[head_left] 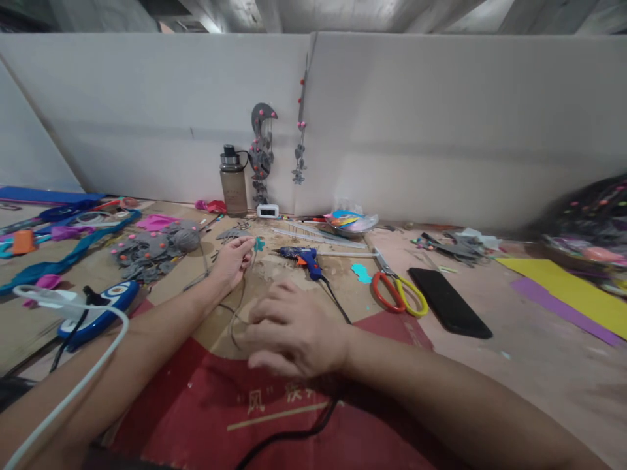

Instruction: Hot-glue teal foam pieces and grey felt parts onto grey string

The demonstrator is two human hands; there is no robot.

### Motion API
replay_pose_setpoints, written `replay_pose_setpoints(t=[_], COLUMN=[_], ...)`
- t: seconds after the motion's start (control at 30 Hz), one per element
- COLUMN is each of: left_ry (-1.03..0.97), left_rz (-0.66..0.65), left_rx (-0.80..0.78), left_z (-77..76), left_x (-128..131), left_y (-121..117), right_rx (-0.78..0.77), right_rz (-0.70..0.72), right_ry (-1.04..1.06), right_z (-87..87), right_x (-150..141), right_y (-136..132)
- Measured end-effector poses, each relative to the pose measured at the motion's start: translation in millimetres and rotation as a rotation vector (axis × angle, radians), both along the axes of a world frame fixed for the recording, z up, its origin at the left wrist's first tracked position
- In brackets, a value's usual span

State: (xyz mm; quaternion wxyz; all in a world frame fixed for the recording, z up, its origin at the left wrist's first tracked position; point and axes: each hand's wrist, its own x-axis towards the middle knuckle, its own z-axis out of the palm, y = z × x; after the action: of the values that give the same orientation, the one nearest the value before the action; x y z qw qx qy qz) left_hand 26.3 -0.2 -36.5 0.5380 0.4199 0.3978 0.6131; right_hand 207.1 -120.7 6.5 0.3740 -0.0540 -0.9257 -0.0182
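My left hand (pixel 232 261) reaches forward over the table and pinches a grey strip or wire that carries a small teal flower cutout (pixel 259 244) at its tip. My right hand (pixel 289 331) lies nearer to me, fingers together and curled down, pressing on the grey wire loop (pixel 234 326) on the table. Just beyond the flower lies a blue glue gun (pixel 304 257) with its black cord trailing toward me.
Orange and yellow scissors (pixel 396 292), a black phone (pixel 449 301) and a teal cutout (pixel 361 272) lie to the right. A water bottle (pixel 234 183) stands at the white wall. Grey felt pieces (pixel 147 251) lie left, coloured foam sheets (pixel 563 287) right. A red cloth (pixel 255 405) lies nearest me.
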Motion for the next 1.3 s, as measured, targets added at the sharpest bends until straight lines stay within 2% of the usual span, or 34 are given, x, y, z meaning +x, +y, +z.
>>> replay_pose_setpoints(t=[0.07,0.1,0.17,0.23,0.3,0.4,0.5,0.67,0.83,0.93,1.1,1.2,1.3], left_ry=[-0.007,-0.009,-0.011,-0.008,0.010,0.068,0.123,0.147,0.115,0.085,0.052,0.031,0.013], left_rz=[-0.013,-0.018,-0.020,-0.009,0.006,0.009,-0.004,0.027,0.102,0.139,0.160,0.155,0.135], left_rx=[0.011,0.016,0.018,0.021,0.027,0.040,0.062,0.058,0.028,0.002,-0.028,-0.029,-0.018], left_z=[-0.5,-0.6,-0.4,0.0,0.3,-0.5,-1.5,-1.2,-2.5,-3.6,-3.9,-3.2,-3.0], left_x=[0.0,0.1,1.0,2.5,4.5,8.1,11.1,12.6,9.3,7.0,4.3,3.8,4.0], left_y=[-0.3,-0.6,-1.6,-3.2,-5.3,-8.9,-12.2,-13.8,-9.9,-7.8,-6.2,-6.5,-7.4], right_rx=[-0.160,-0.266,-0.442,-0.563,-0.642,-0.711,-0.791,-0.915,-1.112,-1.168,-1.169,-1.104,-0.981], right_rz=[-0.042,-0.128,-0.448,-0.740,-1.006,-1.124,-1.086,-1.024,-0.807,-0.659,-0.352,-0.315,-0.376], right_ry=[0.189,0.275,0.409,0.335,0.141,-0.075,-0.061,0.050,0.562,0.625,0.585,0.521,0.462], right_z=[4.8,4.6,-2.1,-16.0,-33.1,-52.4,-56.6,-48.5,-44.4,-40.2,-32.6,-34.1,-38.0], right_x=[10.8,16.7,28.1,37.5,43.5,46.0,45.1,46.3,38.4,28.7,17.5,15.0,14.9], right_y=[11.6,21.2,46.1,73.2,95.3,113.1,118.5,119.9,110.4,99.6,80.9,75.3,74.0])
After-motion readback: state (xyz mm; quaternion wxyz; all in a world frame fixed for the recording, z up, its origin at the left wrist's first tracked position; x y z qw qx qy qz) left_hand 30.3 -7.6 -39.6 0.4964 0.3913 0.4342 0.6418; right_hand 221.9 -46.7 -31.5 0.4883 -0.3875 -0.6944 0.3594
